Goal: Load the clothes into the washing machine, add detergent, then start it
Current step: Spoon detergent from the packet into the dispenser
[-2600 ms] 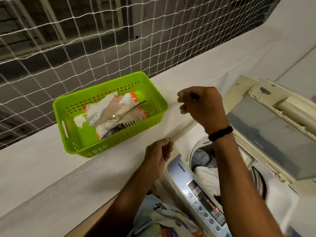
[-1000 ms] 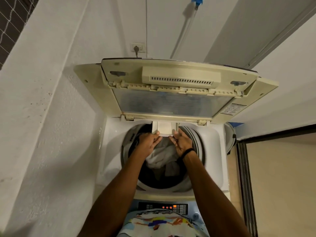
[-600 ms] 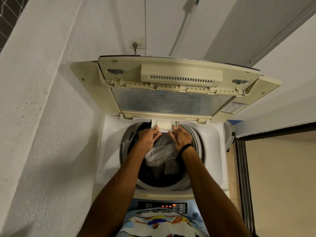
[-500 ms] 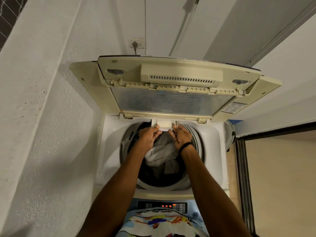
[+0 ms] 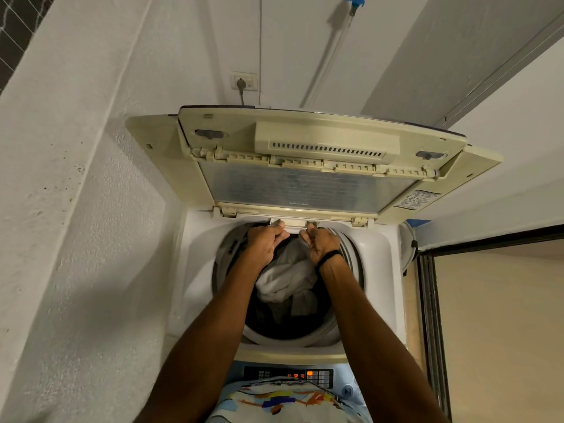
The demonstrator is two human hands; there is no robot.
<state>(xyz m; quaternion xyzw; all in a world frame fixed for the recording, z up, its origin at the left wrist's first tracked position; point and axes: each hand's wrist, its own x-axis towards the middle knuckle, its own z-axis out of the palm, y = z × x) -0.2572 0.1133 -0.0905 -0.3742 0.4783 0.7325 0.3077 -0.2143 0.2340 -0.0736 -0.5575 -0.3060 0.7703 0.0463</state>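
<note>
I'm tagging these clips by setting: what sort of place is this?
Probably a home laundry corner, perhaps on a balcony: a top-loading washer with its lid up, clothes in the drum, a socket on the wall behind, netting at upper left.

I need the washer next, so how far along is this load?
Done: clothes lie in the drum, with the lid up. In hand: the left hand and right hand grip the small drawer at the tub's back rim; whether detergent is in it cannot be seen. Left: shut the lid and press start on the lit control panel.
</note>
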